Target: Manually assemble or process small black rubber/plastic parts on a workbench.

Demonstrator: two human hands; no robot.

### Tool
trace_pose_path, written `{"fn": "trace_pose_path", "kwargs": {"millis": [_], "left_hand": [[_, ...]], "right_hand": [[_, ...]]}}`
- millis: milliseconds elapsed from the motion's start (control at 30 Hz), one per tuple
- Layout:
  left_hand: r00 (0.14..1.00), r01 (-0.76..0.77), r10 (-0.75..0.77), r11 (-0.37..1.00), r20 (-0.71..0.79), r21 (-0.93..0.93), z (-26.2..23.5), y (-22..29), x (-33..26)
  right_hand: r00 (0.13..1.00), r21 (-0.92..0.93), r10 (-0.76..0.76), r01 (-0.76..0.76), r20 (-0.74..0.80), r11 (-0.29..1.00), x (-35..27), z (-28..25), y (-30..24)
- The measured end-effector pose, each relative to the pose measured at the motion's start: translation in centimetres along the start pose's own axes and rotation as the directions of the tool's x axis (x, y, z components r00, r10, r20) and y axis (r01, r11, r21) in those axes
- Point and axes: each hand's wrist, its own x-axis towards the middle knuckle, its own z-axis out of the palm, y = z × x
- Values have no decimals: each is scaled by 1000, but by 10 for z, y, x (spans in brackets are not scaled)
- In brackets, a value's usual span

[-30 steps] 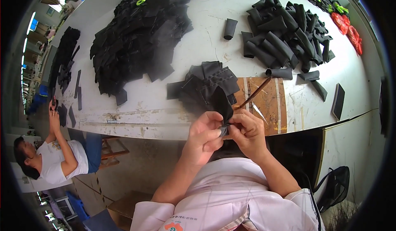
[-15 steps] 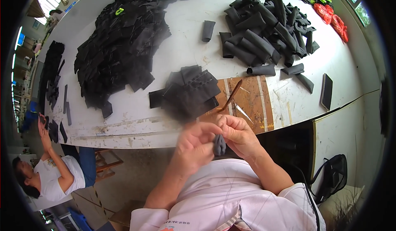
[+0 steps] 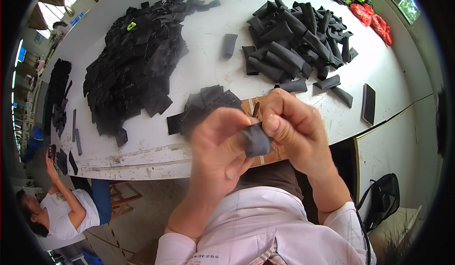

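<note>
Between my two hands, raised in front of my chest, is a small bunched dark grey fabric piece [image 3: 258, 142]. My left hand [image 3: 213, 146] pinches it from the left, with the thumb against the cloth. On the right side, the fingertips of my right hand [image 3: 298, 134] grip its upper edge. Just beyond them lies a loose stack of flat black fabric pieces [image 3: 206, 101]. A brown board [image 3: 249, 106] on the table is mostly hidden by my hands, and only the tip of a thin brown stick [image 3: 256, 108] shows on it.
A wide heap of flat black pieces [image 3: 137, 61] covers the table's left side. Rolled dark fabric tubes [image 3: 294, 42] are piled at right, with one tube [image 3: 230, 45] apart. A phone [image 3: 368, 104] lies near the right edge, red bags [image 3: 372, 22] farther back. Another person [image 3: 71, 208] sits at left.
Both hands have risen and come closer to me with the fabric piece, which now looks rounder and more spread. They cover more of the brown board and the stick.
</note>
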Motion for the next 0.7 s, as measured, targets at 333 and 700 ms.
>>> {"fn": "trace_pose_path", "kwargs": {"millis": [333,700], "left_hand": [[884,460,-377,607,275,-647,-33,-36,30],[982,174,-184,971,-46,-161,-31,-38,20]], "right_hand": [[858,580,434,-507,274,637,14,-19,49],[907,404,279,-395,316,825,20,-16,73]]}}
